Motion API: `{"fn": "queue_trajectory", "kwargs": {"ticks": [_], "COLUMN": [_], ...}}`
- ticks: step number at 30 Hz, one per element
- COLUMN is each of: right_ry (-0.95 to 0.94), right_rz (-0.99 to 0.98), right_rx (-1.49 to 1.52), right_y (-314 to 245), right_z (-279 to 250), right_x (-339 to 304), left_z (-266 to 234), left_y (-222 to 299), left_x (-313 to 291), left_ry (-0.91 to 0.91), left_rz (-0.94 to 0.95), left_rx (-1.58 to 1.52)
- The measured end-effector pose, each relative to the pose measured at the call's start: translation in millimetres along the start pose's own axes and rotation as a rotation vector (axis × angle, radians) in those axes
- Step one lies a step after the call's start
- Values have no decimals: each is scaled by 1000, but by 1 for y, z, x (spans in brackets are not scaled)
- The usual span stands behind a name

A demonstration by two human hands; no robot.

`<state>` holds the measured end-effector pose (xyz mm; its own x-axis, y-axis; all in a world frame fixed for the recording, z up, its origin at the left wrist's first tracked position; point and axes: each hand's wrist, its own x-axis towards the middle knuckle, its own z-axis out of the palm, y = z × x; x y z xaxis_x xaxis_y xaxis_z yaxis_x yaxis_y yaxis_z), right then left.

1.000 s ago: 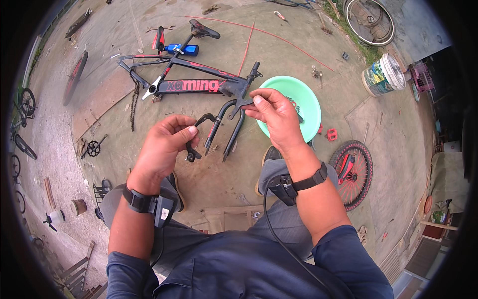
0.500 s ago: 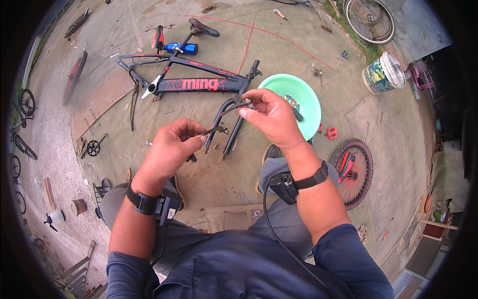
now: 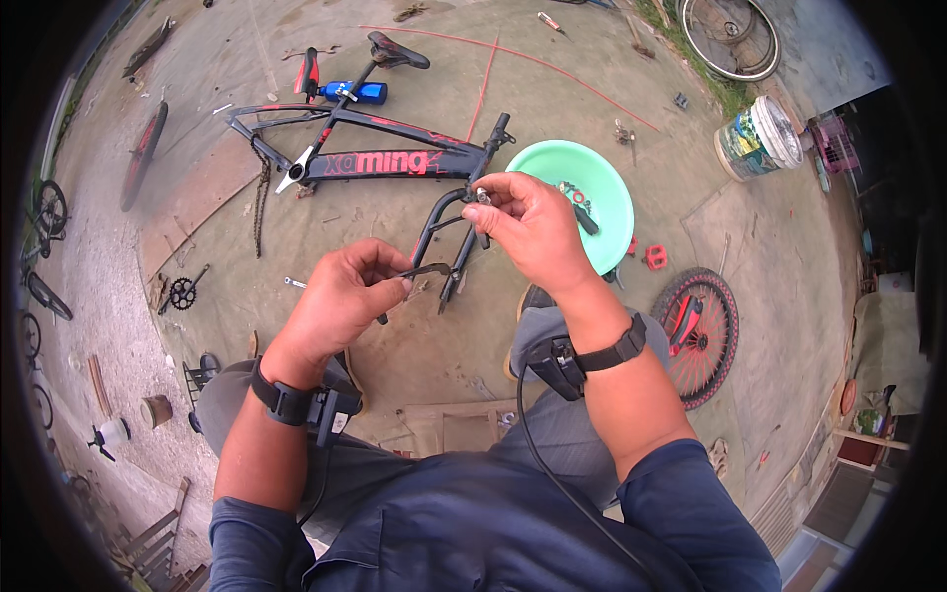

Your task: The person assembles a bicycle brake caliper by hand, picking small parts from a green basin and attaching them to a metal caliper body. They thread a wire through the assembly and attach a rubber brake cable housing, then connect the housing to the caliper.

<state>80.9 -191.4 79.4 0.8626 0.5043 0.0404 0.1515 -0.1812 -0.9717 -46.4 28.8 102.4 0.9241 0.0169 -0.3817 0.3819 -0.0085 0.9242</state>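
My left hand [image 3: 347,294] pinches a thin, dark, flat metal arm [image 3: 431,269] between thumb and fingers, its hooked end pointing right. In my right hand [image 3: 536,229] is a small silvery and dark bike part [image 3: 483,200], gripped at the fingertips; its exact kind I cannot make out. The two pieces are apart. Beyond my hands a black and red bicycle frame [image 3: 326,166] lies on its side, with its fork [image 3: 430,229] reaching toward me behind the held pieces. Right of the fork stands a light green basin [image 3: 610,170] with several small parts inside, partly hidden by my right hand.
At right lie a spoked wheel [image 3: 701,340] and a red pedal [image 3: 656,258]. A crank with chainring [image 3: 182,293] and a chain [image 3: 260,212] are on the left. A blue bottle [image 3: 369,93] rests by the saddle [image 3: 399,51]. A bucket [image 3: 758,145] stands far right.
The part in my right hand has turned, its dark end now pointing down rather than left. The metal arm in my left hand has tilted slightly and shifted a little downward.
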Motion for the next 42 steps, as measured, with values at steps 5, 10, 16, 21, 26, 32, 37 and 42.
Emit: {"fn": "queue_trajectory", "kwargs": {"ticks": [5,10,16,21,26,32,37,42], "right_ry": [124,66,59,36,16,-73,-103,-136], "right_rz": [-181,50,87,96,124,101,79,52], "right_rx": [-88,295,295,317,341,275,245,242], "right_y": [1,2,1,0,-1,-2,-4,-6], "right_z": [-1,0,0,0,0,0,0,-1], "right_x": [4,3,2,1,1,-2,-3,-3], "left_z": [0,0,-1,-1,-1,0,0,0], "left_y": [0,1,2,3,3,3,2,1], "left_x": [1,0,2,2,1,1,1,1], "left_ry": [-5,0,-9,-10,-11,-15,-3,-17], "left_rz": [-7,0,-22,-31,-20,-19,-6,-6], "left_rx": [0,-26,-15,-6,-21,-48,-35,-41]}}
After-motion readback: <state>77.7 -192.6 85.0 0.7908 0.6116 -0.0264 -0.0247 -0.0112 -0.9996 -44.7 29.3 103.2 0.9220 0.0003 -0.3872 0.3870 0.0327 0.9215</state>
